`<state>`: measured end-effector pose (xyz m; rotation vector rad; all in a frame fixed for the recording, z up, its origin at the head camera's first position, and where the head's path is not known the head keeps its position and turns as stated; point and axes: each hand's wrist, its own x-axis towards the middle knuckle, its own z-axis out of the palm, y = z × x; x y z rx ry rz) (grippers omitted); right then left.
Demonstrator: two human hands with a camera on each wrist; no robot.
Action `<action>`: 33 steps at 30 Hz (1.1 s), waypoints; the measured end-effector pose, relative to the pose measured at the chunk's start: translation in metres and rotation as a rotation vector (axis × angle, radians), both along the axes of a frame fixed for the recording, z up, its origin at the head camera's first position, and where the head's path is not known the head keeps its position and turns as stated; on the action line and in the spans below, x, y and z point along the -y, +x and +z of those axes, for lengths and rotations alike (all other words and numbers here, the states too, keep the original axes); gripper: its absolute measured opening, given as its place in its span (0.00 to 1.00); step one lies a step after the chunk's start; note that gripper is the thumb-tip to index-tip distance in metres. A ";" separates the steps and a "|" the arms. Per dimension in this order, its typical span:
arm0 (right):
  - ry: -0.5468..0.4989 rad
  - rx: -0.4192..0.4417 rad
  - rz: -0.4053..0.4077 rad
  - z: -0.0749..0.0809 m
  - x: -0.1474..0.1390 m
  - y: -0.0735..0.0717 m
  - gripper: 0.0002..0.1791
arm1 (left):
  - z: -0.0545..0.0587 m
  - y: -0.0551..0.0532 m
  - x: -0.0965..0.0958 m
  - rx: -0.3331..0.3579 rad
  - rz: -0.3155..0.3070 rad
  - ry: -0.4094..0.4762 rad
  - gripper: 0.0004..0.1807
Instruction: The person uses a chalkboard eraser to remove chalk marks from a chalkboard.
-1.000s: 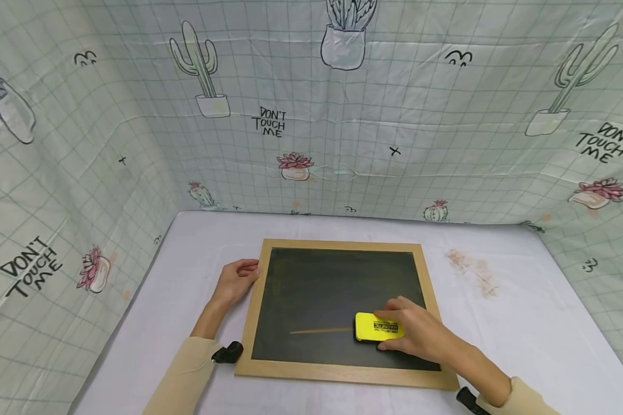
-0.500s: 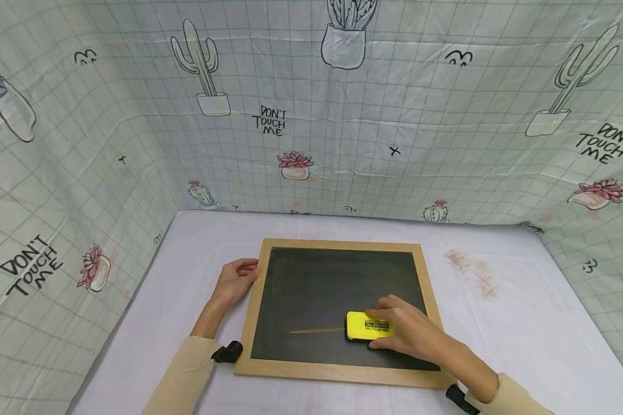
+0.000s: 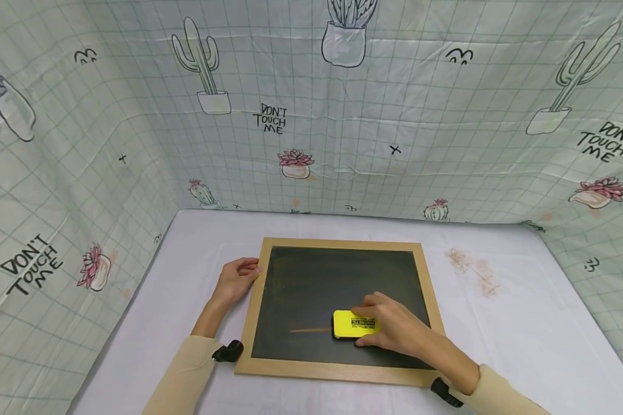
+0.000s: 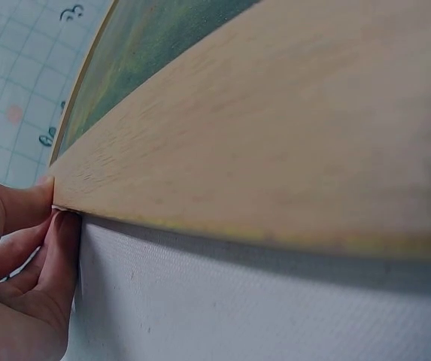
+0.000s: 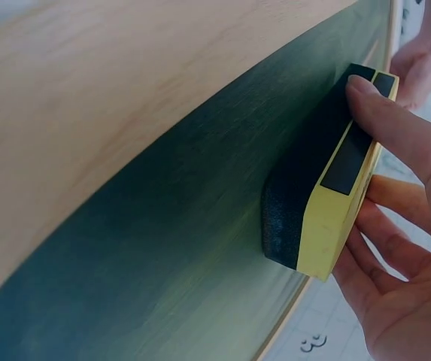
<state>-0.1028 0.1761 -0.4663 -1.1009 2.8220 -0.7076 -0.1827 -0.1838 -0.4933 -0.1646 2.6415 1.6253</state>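
A chalkboard (image 3: 311,288) with a light wooden frame lies flat, a thin tan chalk line (image 3: 310,330) across its lower part. My right hand (image 3: 397,325) grips a yellow eraser (image 3: 342,324) between thumb and fingers. In the right wrist view, the black felt side of the eraser (image 5: 294,195) faces the dark board surface. The chalk line's right end runs up to the eraser. At the frame's left side, my left hand (image 3: 236,280) holds the edge. Up close in the left wrist view, thumb and fingertips of the left hand (image 4: 31,256) meet at the wooden frame (image 4: 223,143).
A white cloth covers the table (image 3: 503,340), with a reddish-brown smudge (image 3: 469,270) right of the board. Cactus-printed grid fabric (image 3: 342,127) rises behind and at both sides. Black wrist devices stand near the board's lower corners.
My right hand has slid the eraser leftward along the chalk line, and the visible part of the line is shorter. The left hand stays at the frame's edge.
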 end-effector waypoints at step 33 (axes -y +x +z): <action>0.041 0.014 0.114 0.002 0.061 -0.015 0.31 | -0.002 0.000 -0.001 -0.005 0.013 0.001 0.16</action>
